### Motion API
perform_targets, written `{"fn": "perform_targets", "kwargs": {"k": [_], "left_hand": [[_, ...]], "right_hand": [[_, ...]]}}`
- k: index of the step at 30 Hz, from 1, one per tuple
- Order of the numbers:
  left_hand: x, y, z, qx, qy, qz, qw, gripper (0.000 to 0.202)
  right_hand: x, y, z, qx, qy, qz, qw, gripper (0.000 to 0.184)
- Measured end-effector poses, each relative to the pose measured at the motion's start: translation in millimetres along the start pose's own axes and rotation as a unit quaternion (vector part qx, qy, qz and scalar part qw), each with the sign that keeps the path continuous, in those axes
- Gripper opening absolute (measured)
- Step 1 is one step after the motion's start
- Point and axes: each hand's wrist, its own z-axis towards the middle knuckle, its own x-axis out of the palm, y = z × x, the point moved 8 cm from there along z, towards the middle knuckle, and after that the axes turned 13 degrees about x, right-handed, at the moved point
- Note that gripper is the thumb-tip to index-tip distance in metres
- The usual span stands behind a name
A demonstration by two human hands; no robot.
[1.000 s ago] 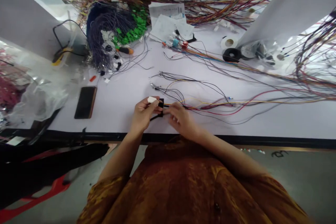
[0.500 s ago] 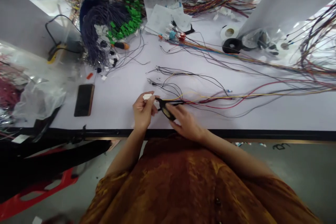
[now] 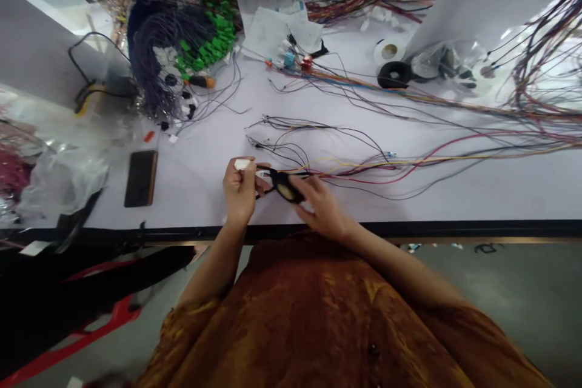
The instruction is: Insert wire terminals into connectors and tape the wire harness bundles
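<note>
Near the table's front edge my left hand (image 3: 239, 193) is closed on a white connector (image 3: 243, 164), pinched between thumb and fingers. Wires run from it to the right, among them a yellow wire (image 3: 359, 163) and a red wire (image 3: 386, 181). My right hand (image 3: 324, 207) grips a roll of black tape (image 3: 287, 189) by its right side, just right of my left hand. The roll lies against the wires, and a dark strip reaches from it toward the left fingers. Its exact path around the wires is blurred.
A phone (image 3: 140, 179) lies at the left. Behind are a bundle of purple wires (image 3: 154, 42) with green connectors (image 3: 211, 42), some papers (image 3: 273, 21) and an orange-handled tool (image 3: 202, 81). Another black tape roll (image 3: 393, 75) sits back right. Loose black wires (image 3: 331, 127) lie just beyond my hands.
The whole view has shifted slightly. The tape roll has turned a little beside the wires while my right hand keeps hold of it. My left hand still holds the white connector.
</note>
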Motion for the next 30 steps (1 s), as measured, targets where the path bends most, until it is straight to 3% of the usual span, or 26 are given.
{"fn": "perform_targets", "kwargs": {"k": [2, 5, 8, 11, 14, 16, 18, 21, 25, 28, 30], "left_hand": [[3.6, 0, 1, -0.014, 0.014, -0.017, 1.0, 0.032], [11.7, -16, -3, 0.01, 0.05, -0.005, 0.999, 0.031], [16.3, -28, -11, 0.035, 0.078, 0.012, 0.996, 0.028], [6.7, -16, -12, 0.016, 0.027, -0.034, 0.999, 0.027], [-2.4, 9, -10, -0.028, -0.038, -0.114, 0.992, 0.029], [5.5, 22, -8, -0.052, -0.004, -0.135, 0.99, 0.033], [19.1, 24, -6, -0.05, 0.064, -0.11, 0.991, 0.034], [32.3, 13, -2, -0.006, 0.112, -0.035, 0.993, 0.025], [32.5, -1, 3, 0.013, 0.066, 0.033, 0.997, 0.029], [30.3, -11, -1, 0.02, 0.042, 0.043, 0.998, 0.031], [34.2, -24, -9, 0.07, 0.081, 0.084, 0.991, 0.028]], "right_hand": [[6, 2, -4, -0.016, 0.001, -0.003, 1.0, 0.039], [5, -7, 32, 0.105, -0.042, 0.113, 0.987, 0.047], [13, -18, 69, 0.248, 0.016, 0.201, 0.948, 0.046], [8, -29, 76, 0.316, 0.036, 0.301, 0.899, 0.036], [-7, -37, 67, 0.277, 0.008, 0.356, 0.893, 0.04], [-12, -40, 60, 0.252, 0.008, 0.36, 0.898, 0.041], [-13, -41, 56, 0.238, 0.011, 0.343, 0.909, 0.04], [-18, -37, 47, 0.207, -0.007, 0.263, 0.942, 0.043], [-22, -18, 10, 0.08, -0.062, 0.045, 0.994, 0.058], [-5, -2, -10, -0.02, -0.017, -0.079, 0.997, 0.045], [-6, 0, -1, -0.001, -0.027, -0.037, 0.999, 0.039]]}}
